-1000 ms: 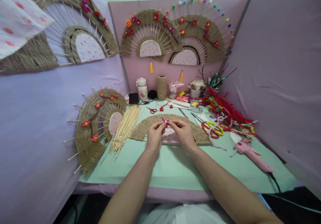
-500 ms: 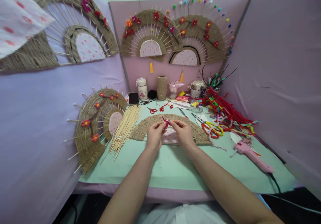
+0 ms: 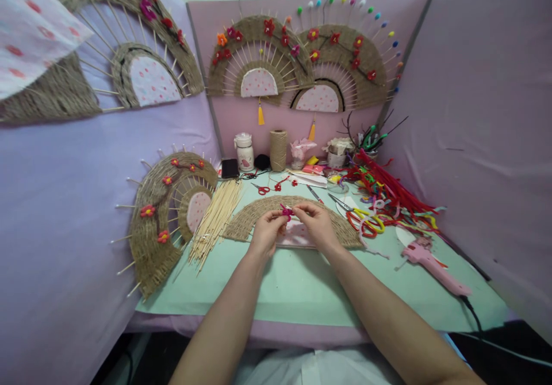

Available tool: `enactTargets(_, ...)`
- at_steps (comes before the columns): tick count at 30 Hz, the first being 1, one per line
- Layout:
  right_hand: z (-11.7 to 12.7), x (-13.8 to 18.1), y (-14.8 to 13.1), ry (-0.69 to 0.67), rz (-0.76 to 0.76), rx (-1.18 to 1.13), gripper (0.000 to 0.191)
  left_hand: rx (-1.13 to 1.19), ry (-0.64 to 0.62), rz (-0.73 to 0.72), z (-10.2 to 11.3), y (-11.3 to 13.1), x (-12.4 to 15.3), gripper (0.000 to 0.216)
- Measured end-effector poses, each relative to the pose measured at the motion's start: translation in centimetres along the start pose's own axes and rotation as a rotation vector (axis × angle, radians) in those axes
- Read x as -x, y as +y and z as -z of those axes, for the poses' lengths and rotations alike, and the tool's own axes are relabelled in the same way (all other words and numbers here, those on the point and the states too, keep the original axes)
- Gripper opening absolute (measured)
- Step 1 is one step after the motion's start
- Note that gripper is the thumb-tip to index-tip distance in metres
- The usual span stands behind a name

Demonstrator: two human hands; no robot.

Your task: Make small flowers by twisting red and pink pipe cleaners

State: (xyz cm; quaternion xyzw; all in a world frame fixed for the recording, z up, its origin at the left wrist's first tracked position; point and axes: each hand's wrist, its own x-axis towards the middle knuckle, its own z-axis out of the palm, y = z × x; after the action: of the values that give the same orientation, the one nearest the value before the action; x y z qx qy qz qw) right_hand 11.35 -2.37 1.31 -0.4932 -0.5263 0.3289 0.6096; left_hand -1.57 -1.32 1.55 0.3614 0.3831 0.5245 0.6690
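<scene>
Between my two hands is a small magenta pipe-cleaner flower. My left hand pinches it from the left with thumb and forefinger. From the right, the fingertips of my right hand are closed on its edge, and a small pale bit shows near them. Below both hands a fan woven of twine lies flat on the table, its dotted cloth centre partly covered by my hands.
Thin bamboo sticks lie left of the fan. To the right are yellow-handled scissors, red-handled scissors, a pile of pipe cleaners and a pink glue gun with its cord. A twine spool stands behind.
The magenta flower has turned slightly and shows more of itself. My left hand has rolled and shifted a little; the right stays close to it.
</scene>
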Motion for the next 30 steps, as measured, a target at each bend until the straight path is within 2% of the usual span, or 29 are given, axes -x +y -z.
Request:
enactTargets(3, -0.1, 0.1, -0.3, 0.0, 0.083, 0.034, 0.016, 0.159, 0.039, 0.045, 0.3, 0.2, -0.3, 0.023)
enactTargets(7, -0.6, 0.5, -0.2, -0.071, 0.11, 0.076, 0.013, 0.231, 0.01, 0.079, 0.4, 0.2, -0.5, 0.019)
enactTargets(15, -1.1, 1.3, -0.1, 0.068, 0.21, 0.196, 0.018, 0.23, -0.082, 0.123, 0.0, 0.1, 0.0, 0.018)
enactTargets(21, -1.0, 1.2, -0.1, 0.093, 0.252, 0.239, 0.017, 0.284, -0.17, 0.209, 0.3, 0.0, -0.3, 0.014)
enactTargets(25, -0.8, 0.9, -0.2, 0.056, 0.277, 0.202, 0.017, 0.318, -0.11, 0.229, 0.3, 0.2, -0.3, 0.011)
enactTargets(30, -0.2, 0.7, -0.7, 0.01, 0.425, 0.178, 0.012, 0.269, -0.077, 0.158, 0.3, 0.3, -0.1, 0.017)
